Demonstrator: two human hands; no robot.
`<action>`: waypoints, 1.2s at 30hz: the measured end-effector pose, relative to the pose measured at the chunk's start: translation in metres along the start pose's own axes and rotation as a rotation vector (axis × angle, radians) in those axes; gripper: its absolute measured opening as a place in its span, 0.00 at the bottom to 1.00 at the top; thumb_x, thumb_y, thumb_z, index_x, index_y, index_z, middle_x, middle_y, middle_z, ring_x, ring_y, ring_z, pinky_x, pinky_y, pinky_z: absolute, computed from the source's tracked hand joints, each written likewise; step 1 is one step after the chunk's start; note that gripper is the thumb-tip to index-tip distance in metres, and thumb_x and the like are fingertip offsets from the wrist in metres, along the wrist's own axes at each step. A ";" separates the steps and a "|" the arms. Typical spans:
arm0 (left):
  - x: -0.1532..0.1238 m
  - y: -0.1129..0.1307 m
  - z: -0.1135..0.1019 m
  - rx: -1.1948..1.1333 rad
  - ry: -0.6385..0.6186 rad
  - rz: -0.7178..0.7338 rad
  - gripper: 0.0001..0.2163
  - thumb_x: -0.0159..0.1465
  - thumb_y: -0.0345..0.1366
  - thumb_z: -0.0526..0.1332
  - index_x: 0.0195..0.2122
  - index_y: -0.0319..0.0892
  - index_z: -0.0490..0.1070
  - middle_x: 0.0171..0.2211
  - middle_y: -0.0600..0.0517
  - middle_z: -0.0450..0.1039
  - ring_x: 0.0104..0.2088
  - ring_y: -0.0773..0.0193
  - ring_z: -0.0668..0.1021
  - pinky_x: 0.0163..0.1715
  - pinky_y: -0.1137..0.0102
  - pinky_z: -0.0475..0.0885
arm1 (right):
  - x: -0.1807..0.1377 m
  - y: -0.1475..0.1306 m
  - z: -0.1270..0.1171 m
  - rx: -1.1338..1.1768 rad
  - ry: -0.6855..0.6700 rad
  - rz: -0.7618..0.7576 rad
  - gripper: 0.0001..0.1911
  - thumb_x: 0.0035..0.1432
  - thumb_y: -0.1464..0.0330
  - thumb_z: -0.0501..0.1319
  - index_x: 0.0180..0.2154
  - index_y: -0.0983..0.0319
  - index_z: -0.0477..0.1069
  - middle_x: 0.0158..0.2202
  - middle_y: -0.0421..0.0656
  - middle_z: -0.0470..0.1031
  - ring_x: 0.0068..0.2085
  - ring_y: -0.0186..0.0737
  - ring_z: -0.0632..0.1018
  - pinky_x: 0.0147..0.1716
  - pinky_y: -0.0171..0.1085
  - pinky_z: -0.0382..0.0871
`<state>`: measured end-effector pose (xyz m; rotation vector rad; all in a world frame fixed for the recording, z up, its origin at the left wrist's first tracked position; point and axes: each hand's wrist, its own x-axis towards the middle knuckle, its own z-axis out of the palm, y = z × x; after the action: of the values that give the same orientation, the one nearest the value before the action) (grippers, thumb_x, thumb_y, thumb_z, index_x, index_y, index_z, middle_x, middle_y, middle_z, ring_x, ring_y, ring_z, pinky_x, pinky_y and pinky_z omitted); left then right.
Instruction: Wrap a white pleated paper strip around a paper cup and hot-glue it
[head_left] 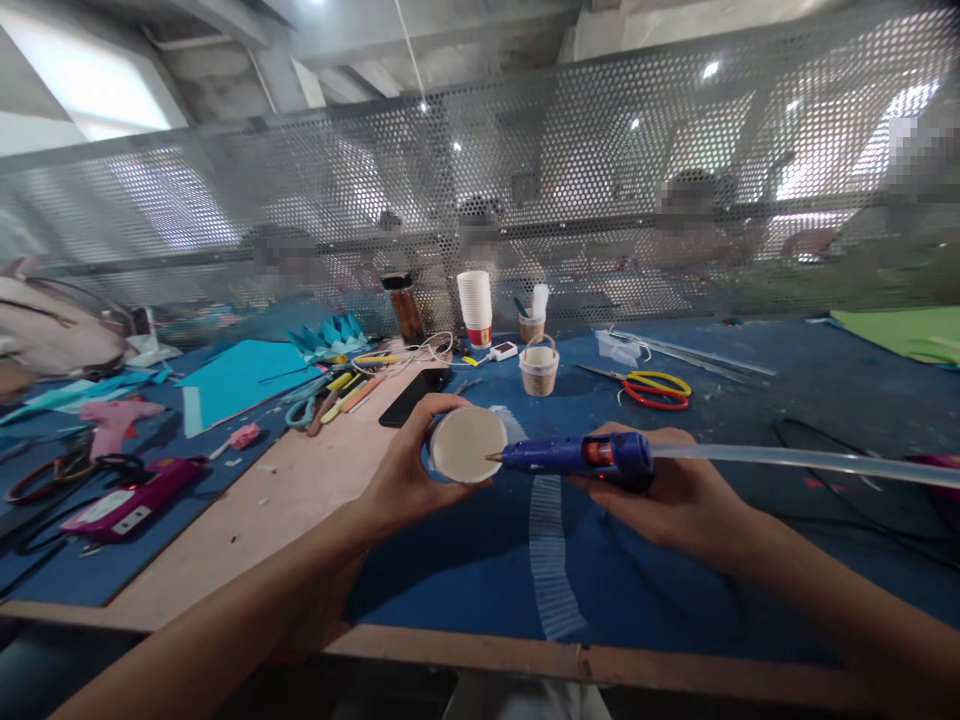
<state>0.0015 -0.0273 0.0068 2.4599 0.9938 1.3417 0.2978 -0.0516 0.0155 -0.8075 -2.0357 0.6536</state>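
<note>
My left hand is wrapped round a paper cup, whose pale round end faces me. In my right hand is a blue hot glue gun. Its metal nozzle points left and reaches the cup's right edge; whether it touches cannot be made out. A long clear glue stick runs out of the gun's back to the right. Below the gun, a pleated translucent strip lies on the blue mat, and its upper part passes behind the gun and cup.
Behind the cup stand a small basket-like cup, stacked paper cups and a bottle. Scissors lie to the right, a phone to the left. Further left are a purple power strip and a pink glue gun.
</note>
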 end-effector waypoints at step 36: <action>-0.001 0.002 0.003 -0.078 -0.068 -0.039 0.31 0.54 0.35 0.74 0.56 0.46 0.62 0.52 0.44 0.70 0.52 0.52 0.76 0.49 0.60 0.75 | 0.000 -0.006 -0.006 -0.171 -0.215 0.042 0.04 0.62 0.66 0.64 0.36 0.59 0.71 0.24 0.34 0.69 0.23 0.32 0.64 0.23 0.33 0.55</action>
<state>0.0040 -0.0287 0.0056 2.3990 0.9511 1.2517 0.3011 -0.0548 0.0232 -0.9132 -2.2995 0.6182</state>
